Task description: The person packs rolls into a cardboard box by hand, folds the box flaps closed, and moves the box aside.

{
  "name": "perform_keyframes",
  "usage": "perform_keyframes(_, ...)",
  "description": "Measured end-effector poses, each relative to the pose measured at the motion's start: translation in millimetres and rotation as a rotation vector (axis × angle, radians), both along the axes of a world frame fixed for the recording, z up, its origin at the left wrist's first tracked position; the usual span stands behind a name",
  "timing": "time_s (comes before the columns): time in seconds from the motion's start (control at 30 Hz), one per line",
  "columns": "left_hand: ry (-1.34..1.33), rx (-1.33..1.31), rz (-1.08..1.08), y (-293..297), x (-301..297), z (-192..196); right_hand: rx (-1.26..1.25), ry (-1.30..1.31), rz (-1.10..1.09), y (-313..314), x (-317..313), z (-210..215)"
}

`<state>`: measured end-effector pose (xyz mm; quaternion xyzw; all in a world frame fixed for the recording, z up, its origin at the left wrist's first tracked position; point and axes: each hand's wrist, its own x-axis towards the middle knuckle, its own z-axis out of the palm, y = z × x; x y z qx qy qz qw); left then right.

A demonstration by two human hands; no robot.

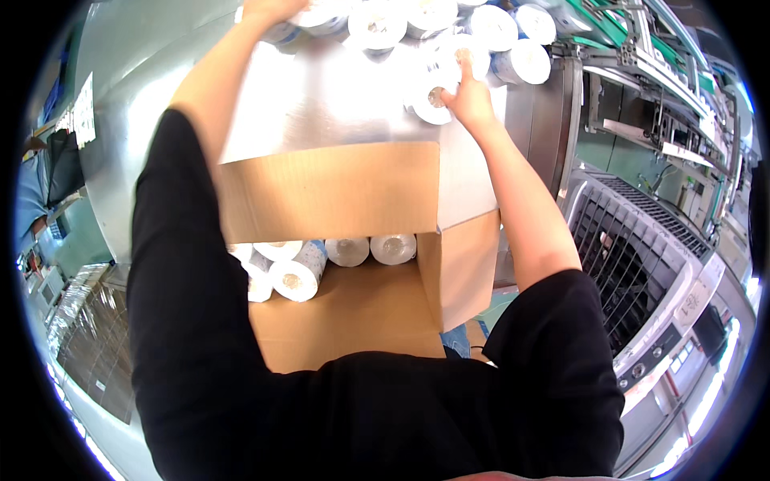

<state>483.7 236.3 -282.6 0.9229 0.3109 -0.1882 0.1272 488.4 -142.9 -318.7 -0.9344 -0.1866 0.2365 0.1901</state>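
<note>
Wrapped white paper rolls (377, 26) lie at the far end of a shiny metal table (321, 92), most with their round ends toward me. My right hand (473, 98) reaches in among them, its thumb at the core of a nearer roll (431, 109) and a finger at the core of the roll just behind. My left hand (275, 8) is at the top edge, beside the leftmost rolls; its fingers are cut off from view. In front of my body stands an open cardboard box (345, 313) with several similar rolls (295, 277) in its left and far parts.
The box's raised far flap (329, 188) and right flap (469, 268) stand between me and the table. A grey plastic crate (634, 248) is at the right, below a metal conveyor frame (650, 64). A film-wrapped stack (92, 345) stands at the left, with another person (34, 188) beyond.
</note>
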Motion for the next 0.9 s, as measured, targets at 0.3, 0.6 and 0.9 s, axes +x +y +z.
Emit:
perform_keyframes(0.3,-0.526,-1.061,0.342,-33,-223,242,0.192,0.041,-0.140,-35,-3,85)
perform_keyframes(0.6,-0.118,-0.357,-0.641,-218,-329,175,0.770,-0.319,0.287,-49,-133,303)
perform_keyframes(0.9,-0.125,-0.310,-0.915,-207,-358,94,-0.235,-0.041,0.833,-29,-273,211)
